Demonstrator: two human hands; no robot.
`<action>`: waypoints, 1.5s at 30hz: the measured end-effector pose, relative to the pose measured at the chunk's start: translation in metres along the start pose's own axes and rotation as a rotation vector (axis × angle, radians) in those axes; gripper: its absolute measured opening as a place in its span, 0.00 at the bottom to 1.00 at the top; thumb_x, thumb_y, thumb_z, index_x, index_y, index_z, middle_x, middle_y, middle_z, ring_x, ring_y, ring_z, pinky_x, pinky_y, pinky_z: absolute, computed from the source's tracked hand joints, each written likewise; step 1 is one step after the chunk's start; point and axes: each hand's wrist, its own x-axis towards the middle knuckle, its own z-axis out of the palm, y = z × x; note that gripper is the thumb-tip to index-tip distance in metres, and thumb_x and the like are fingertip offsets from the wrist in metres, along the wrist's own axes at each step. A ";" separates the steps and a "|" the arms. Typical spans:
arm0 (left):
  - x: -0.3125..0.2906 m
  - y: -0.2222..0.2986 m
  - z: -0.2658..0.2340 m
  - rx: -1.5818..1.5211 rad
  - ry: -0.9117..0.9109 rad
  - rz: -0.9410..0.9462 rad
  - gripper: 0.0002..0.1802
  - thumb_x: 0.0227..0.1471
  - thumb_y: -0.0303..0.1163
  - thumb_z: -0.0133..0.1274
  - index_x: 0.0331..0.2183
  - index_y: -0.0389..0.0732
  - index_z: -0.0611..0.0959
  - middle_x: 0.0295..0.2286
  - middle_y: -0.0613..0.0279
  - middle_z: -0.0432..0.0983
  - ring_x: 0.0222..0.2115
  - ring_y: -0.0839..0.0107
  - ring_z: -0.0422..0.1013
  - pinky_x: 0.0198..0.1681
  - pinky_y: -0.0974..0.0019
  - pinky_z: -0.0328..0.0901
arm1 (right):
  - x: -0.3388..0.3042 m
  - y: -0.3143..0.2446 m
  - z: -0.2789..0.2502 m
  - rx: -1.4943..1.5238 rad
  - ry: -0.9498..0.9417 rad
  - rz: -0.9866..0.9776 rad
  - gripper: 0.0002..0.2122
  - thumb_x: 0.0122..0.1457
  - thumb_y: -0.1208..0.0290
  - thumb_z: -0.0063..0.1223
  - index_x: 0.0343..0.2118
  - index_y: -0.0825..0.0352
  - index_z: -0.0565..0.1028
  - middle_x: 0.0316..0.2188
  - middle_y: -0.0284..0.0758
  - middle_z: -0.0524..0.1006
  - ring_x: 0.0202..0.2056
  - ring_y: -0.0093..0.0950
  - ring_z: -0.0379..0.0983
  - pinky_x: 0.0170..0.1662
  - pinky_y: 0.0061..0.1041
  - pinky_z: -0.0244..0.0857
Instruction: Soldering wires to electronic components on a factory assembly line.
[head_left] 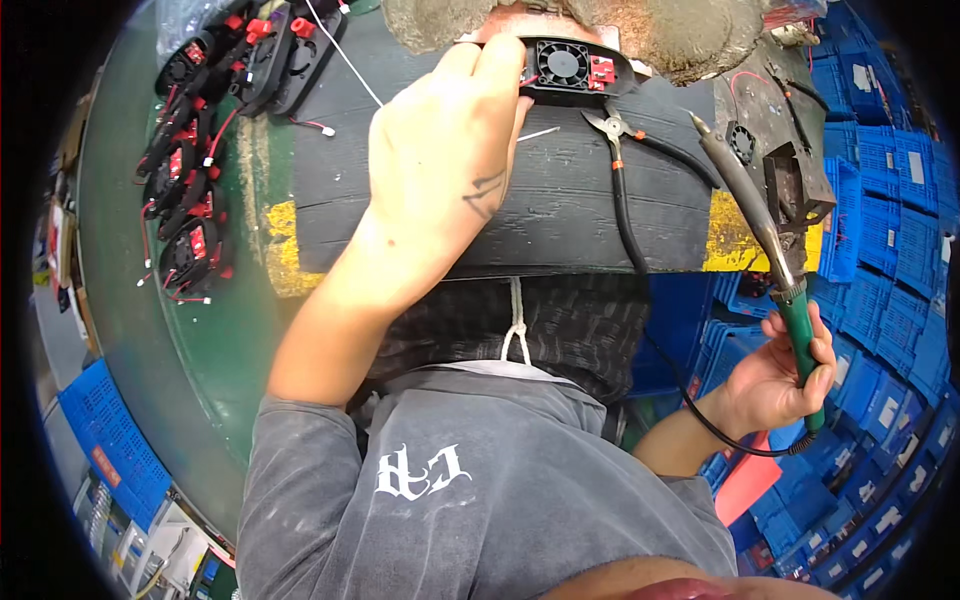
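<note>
My left hand (440,150) is closed on one end of a black plastic housing (612,92) at the far edge of the black board. A small black fan (562,64) and a red part (602,70) sit inside that housing. At the lower right, my right hand (780,378) grips a soldering iron (738,180) by its green handle. Its tip points up and away, apart from the housing. Diagonal cutters (614,127) lie with jaws spread on the board, between the housing and the iron. My left fingertips are partly hidden.
Several black fan housings (185,250) with red parts and wires lie on the green table (120,200) at left. A rusty metal bracket (797,185) and a loose fan (740,142) stand right of the board (400,225). Blue bins (885,225) fill the right side.
</note>
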 end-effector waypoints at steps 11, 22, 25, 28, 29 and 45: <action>0.019 -0.007 0.006 0.168 -0.279 -0.078 0.23 0.45 0.39 0.65 0.37 0.33 0.76 0.27 0.45 0.80 0.30 0.49 0.79 0.33 0.52 0.73 | -0.012 0.003 -0.033 0.127 0.000 0.010 0.20 0.65 0.60 0.37 0.41 0.73 0.76 0.48 0.55 0.75 0.36 0.46 0.80 0.39 0.33 0.79; -0.006 -0.003 -0.041 -0.030 0.117 -0.018 0.27 0.41 0.41 0.68 0.46 0.46 0.79 0.25 0.58 0.71 0.26 0.58 0.73 0.29 0.59 0.68 | -0.010 0.007 -0.035 0.057 0.038 0.052 0.21 0.67 0.61 0.34 0.42 0.76 0.75 0.47 0.57 0.75 0.36 0.43 0.80 0.41 0.31 0.79; -0.015 0.002 -0.088 -0.226 -0.008 -0.119 0.25 0.40 0.40 0.68 0.42 0.45 0.81 0.26 0.59 0.71 0.27 0.59 0.72 0.30 0.59 0.67 | -0.008 0.002 -0.035 0.082 0.042 0.040 0.20 0.65 0.62 0.34 0.40 0.76 0.76 0.46 0.56 0.76 0.35 0.43 0.80 0.41 0.31 0.79; -0.032 -0.013 -0.134 -0.138 -0.082 -0.167 0.26 0.38 0.37 0.69 0.43 0.46 0.83 0.24 0.59 0.66 0.23 0.62 0.67 0.28 0.63 0.64 | -0.005 -0.002 -0.028 0.094 0.075 0.037 0.19 0.64 0.63 0.35 0.38 0.75 0.76 0.44 0.55 0.77 0.35 0.43 0.80 0.40 0.31 0.79; -0.045 -0.029 -0.150 -0.054 -0.053 -0.189 0.26 0.39 0.35 0.69 0.44 0.45 0.83 0.24 0.61 0.65 0.23 0.66 0.65 0.28 0.64 0.63 | -0.003 0.000 -0.027 0.101 0.075 0.036 0.19 0.64 0.63 0.35 0.38 0.75 0.76 0.44 0.55 0.77 0.35 0.43 0.80 0.40 0.32 0.79; -0.151 -0.218 -0.248 -0.119 -0.038 -0.624 0.29 0.44 0.30 0.67 0.51 0.43 0.81 0.25 0.74 0.51 0.26 0.79 0.53 0.31 0.74 0.54 | 0.006 0.008 -0.004 0.064 0.008 0.025 0.20 0.65 0.62 0.37 0.39 0.78 0.75 0.44 0.57 0.76 0.36 0.41 0.81 0.40 0.30 0.79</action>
